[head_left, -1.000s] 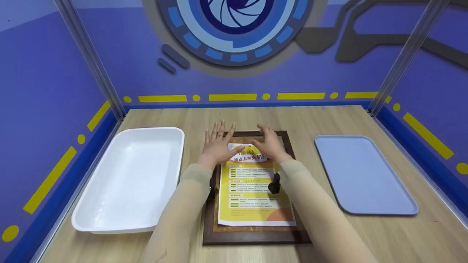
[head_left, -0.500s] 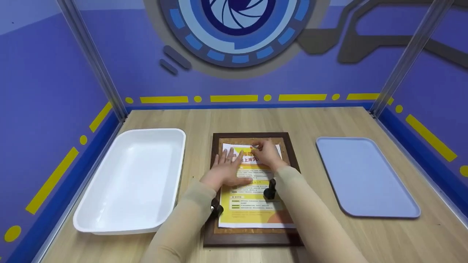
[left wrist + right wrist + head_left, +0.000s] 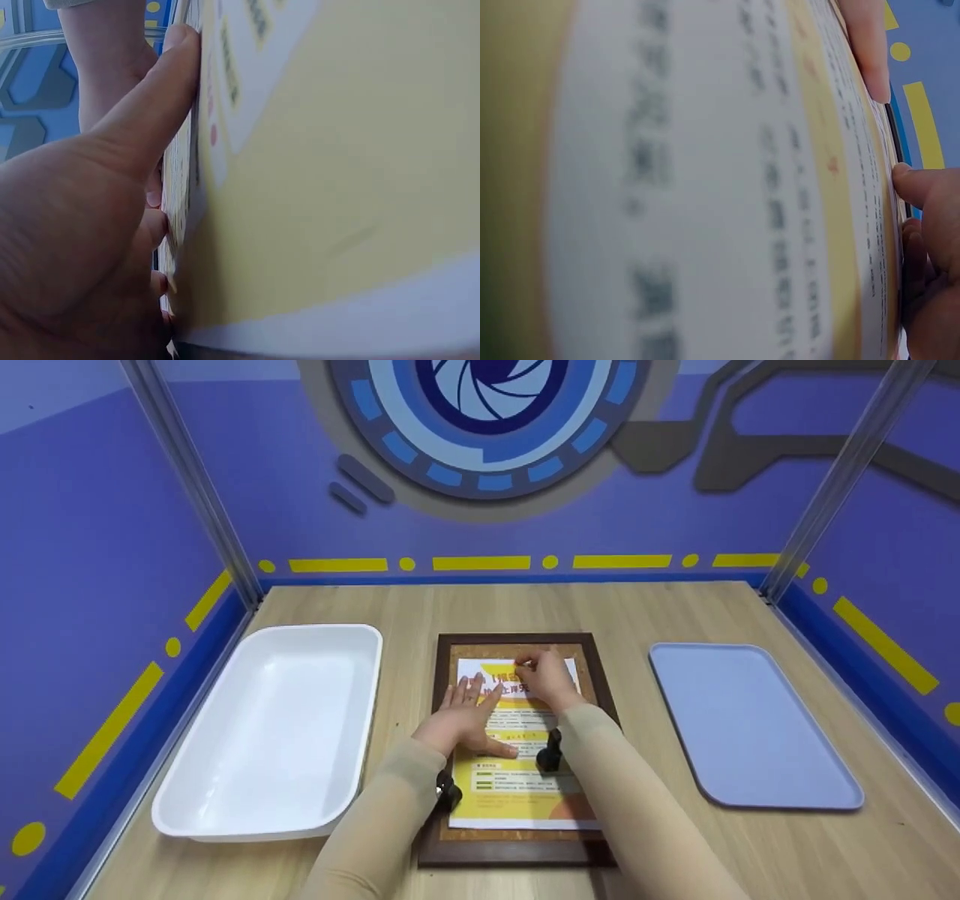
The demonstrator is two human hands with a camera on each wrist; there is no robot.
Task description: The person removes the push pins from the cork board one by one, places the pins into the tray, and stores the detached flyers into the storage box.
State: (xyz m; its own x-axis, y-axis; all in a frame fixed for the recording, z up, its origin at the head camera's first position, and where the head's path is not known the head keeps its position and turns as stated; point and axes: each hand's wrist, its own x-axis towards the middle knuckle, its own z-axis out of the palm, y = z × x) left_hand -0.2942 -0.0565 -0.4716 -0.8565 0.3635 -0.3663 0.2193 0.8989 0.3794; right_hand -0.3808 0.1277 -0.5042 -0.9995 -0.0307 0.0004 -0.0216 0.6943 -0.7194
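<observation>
A yellow and white printed sheet (image 3: 536, 810) lies on a cork board (image 3: 491, 650) with a dark brown frame. My left hand (image 3: 459, 726), fingers spread, rests flat on the sheet's left half; in the left wrist view that hand (image 3: 71, 217) has its thumb along the paper. At the sheet's top middle, my right hand (image 3: 553, 679) pinches a small red thing (image 3: 517, 663) that looks like a pushpin, mostly covered by the fingertips. In the right wrist view, the right hand (image 3: 939, 255) has its thumb down at the paper's far end.
To the left stands a deep white plastic tub (image 3: 169, 817). A flat blue-grey tray (image 3: 757, 727) lies to the right. All rest on a wooden table (image 3: 405, 611), with blue printed walls (image 3: 480, 536) at the back and sides.
Both hands have come down from above the board's top end. The left now lies on the sheet, further toward me; the right's fingers have closed at the sheet's top middle.
</observation>
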